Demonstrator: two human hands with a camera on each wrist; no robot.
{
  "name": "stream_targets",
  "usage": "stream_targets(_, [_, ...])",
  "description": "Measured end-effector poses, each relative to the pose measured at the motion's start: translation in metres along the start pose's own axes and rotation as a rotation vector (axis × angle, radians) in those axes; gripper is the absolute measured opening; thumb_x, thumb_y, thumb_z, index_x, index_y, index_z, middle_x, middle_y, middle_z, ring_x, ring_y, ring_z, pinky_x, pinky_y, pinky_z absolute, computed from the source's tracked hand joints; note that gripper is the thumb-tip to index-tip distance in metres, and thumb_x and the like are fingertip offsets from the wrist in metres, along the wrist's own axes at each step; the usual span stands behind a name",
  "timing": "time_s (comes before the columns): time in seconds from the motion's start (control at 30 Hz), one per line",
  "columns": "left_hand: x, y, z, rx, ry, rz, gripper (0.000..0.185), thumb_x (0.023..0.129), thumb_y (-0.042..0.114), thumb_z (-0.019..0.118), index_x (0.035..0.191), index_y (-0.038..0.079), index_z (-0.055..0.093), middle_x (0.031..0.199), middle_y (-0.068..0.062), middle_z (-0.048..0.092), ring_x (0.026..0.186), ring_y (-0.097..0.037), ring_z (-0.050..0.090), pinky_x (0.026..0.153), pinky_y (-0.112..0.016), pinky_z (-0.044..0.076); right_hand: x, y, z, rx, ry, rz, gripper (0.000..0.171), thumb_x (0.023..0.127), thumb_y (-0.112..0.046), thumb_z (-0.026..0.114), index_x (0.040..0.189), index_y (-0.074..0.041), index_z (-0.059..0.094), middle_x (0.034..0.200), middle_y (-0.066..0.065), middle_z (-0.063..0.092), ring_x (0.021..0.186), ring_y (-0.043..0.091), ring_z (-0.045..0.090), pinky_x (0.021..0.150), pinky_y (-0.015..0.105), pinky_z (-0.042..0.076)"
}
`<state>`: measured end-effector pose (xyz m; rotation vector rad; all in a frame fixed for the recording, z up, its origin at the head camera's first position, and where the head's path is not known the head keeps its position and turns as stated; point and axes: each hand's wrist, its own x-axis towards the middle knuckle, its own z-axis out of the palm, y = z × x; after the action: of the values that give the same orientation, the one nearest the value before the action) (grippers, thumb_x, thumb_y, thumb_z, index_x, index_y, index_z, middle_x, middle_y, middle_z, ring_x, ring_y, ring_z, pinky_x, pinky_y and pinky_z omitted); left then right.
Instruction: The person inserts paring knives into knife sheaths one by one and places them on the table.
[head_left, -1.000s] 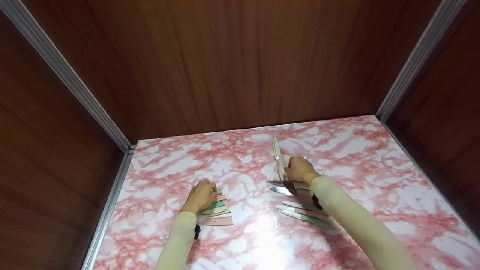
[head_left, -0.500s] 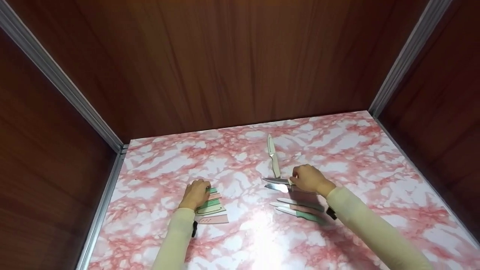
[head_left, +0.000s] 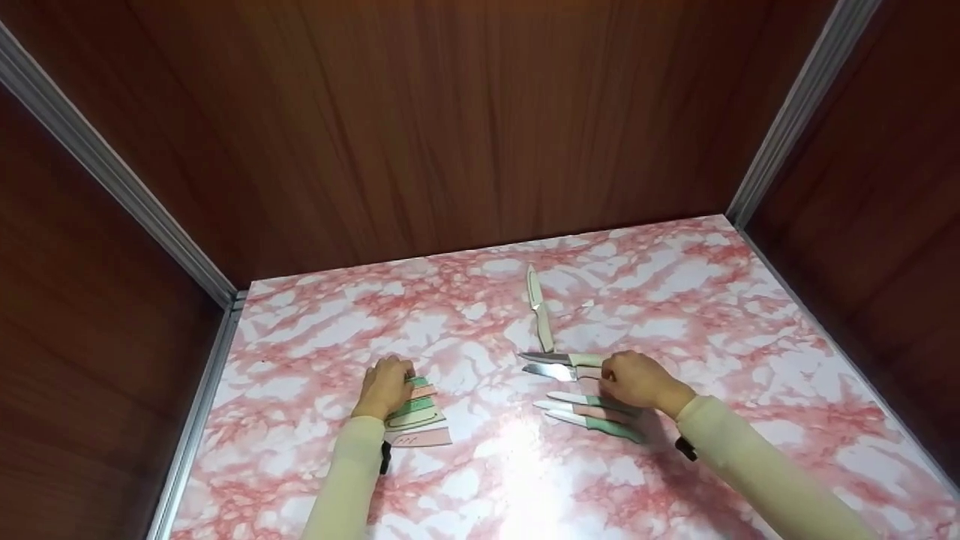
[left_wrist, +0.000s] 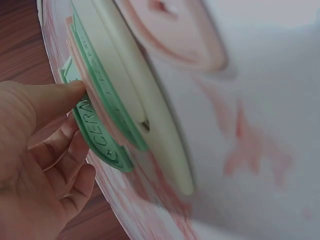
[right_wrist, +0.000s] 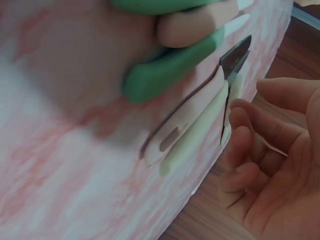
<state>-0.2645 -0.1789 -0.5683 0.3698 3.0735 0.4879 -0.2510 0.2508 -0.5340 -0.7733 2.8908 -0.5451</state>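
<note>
My left hand point(head_left: 386, 384) rests on the far end of a fanned stack of knife sheaths point(head_left: 418, 418) in green, pink and cream. In the left wrist view, the left hand point(left_wrist: 70, 117) pinches the end of the green sheath point(left_wrist: 100, 137) between thumb and curled fingers. My right hand point(head_left: 631, 376) hovers at the handles of a row of knives point(head_left: 592, 411) lying side by side. In the right wrist view, the right hand point(right_wrist: 247, 100) is relaxed and holds nothing, close to a cream handle point(right_wrist: 195, 137) and a green handle point(right_wrist: 165, 75). A white knife point(head_left: 537, 309) lies alone, pointing away.
The pink marble tabletop point(head_left: 750, 315) is enclosed by brown wood panels point(head_left: 465, 127) at the back and both sides, with metal corner strips point(head_left: 225, 352). Two steel-bladed knives point(head_left: 551, 364) lie just left of my right hand.
My right hand let go of the white knife, which now lies pointing away, and drew back toward me to the handles of the knife row. My left hand stayed on the sheaths.
</note>
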Motion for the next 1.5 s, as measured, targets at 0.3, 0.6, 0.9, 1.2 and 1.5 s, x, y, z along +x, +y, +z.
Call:
stream_targets(0.3, [-0.004, 0.0, -0.007, -0.054, -0.01, -0.026, 0.004, 0.09, 0.012, 0.064, 0.086, 0.011, 0.062, 0.081, -0.002, 0.057, 0.076, -0.022, 0.055, 0.072, -0.044, 0.043, -0.009, 0.005, 0.006, -0.041, -0.044, -0.15, 0.014, 0.085, -0.007, 0.067, 0.072, -0.011, 0.067, 0.068, -0.006, 0.059, 0.061, 0.009, 0.05, 0.056, 0.032, 0.042])
stream_targets(0.6, [-0.009, 0.009, -0.02, -0.079, 0.026, -0.028, 0.006, 0.089, 0.013, 0.065, 0.089, 0.012, 0.06, 0.081, 0.0, 0.06, 0.076, -0.021, 0.057, 0.077, -0.045, 0.043, -0.008, 0.009, 0.014, -0.008, -0.075, -0.173, 0.012, 0.08, -0.003, 0.069, 0.07, -0.009, 0.069, 0.067, -0.005, 0.063, 0.06, 0.009, 0.055, 0.056, 0.031, 0.047])
stream_targets(0.9, [-0.018, 0.022, -0.028, -0.078, 0.07, 0.018, 0.004, 0.091, 0.015, 0.064, 0.091, 0.012, 0.061, 0.083, -0.001, 0.062, 0.079, -0.021, 0.059, 0.076, -0.044, 0.044, -0.006, 0.007, 0.018, 0.001, -0.074, -0.119, 0.016, 0.08, -0.004, 0.068, 0.066, -0.012, 0.064, 0.059, -0.011, 0.052, 0.055, 0.006, 0.045, 0.055, 0.028, 0.042])
stream_targets(1.2, [-0.03, 0.037, -0.029, -0.124, 0.066, 0.059, 0.005, 0.095, 0.016, 0.058, 0.098, 0.012, 0.06, 0.085, 0.0, 0.056, 0.072, -0.015, 0.053, 0.065, -0.035, 0.045, -0.002, 0.005, 0.017, -0.009, -0.097, -0.035, 0.005, 0.084, -0.009, 0.067, 0.081, -0.007, 0.063, 0.07, -0.004, 0.057, 0.064, 0.012, 0.052, 0.061, 0.034, 0.046])
stream_targets(1.5, [-0.041, 0.051, -0.022, -0.209, 0.054, 0.153, 0.007, 0.097, 0.014, 0.054, 0.1, 0.01, 0.058, 0.088, -0.002, 0.056, 0.075, -0.015, 0.055, 0.066, -0.033, 0.047, 0.001, 0.006, 0.016, 0.0, -0.092, -0.067, 0.014, 0.087, -0.012, 0.065, 0.073, -0.011, 0.062, 0.067, -0.006, 0.053, 0.063, 0.011, 0.05, 0.061, 0.034, 0.044])
